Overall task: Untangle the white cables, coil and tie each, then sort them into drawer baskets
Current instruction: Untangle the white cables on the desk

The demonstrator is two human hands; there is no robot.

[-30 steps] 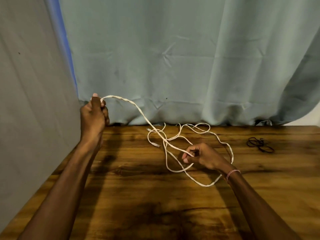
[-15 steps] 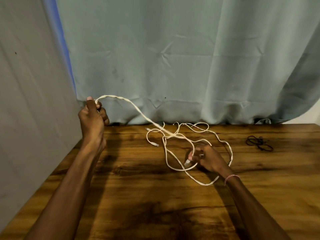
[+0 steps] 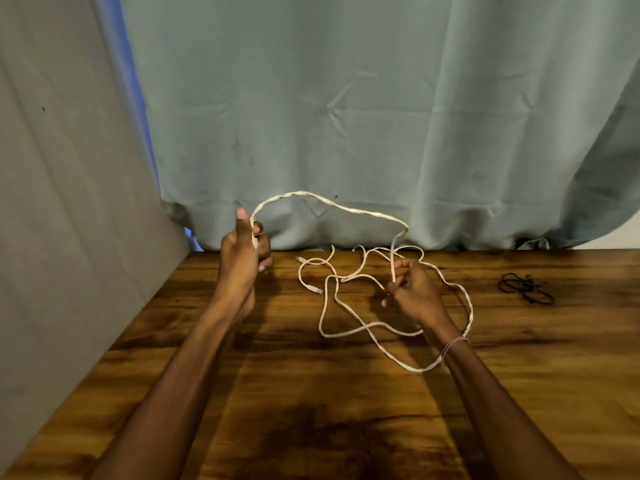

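Reaching forward over a wooden table (image 3: 311, 410), two forearms stretch away from the viewer, the right wrist wearing a thin bracelet (image 3: 454, 344).

Low over the middle of the table, the right hand (image 3: 415, 296) has its fingers curled in and pinches one strand of the white cables (image 3: 470, 308). The cables lie in loose, crossing loops on the middle of the table, reaching toward its far edge. Two small plug ends (image 3: 313, 289) rest on the wood at the left of the loops.

Raised above the table's far left part, the left hand (image 3: 242, 261) is a closed fist with the thumb up, gripping a twisted strand (image 3: 301, 193). That strand arches through the air and drops to the right hand.

Toward the table's far right lies a small heap of black ties (image 3: 524, 289), well apart from the cables. A pale green curtain (image 3: 346, 116) hangs behind the table's far edge.

Likely risk: pulling the hands apart while loops cross would cinch them into a tighter knot. A plug end could also snag inside a loop and drag the whole tangle.
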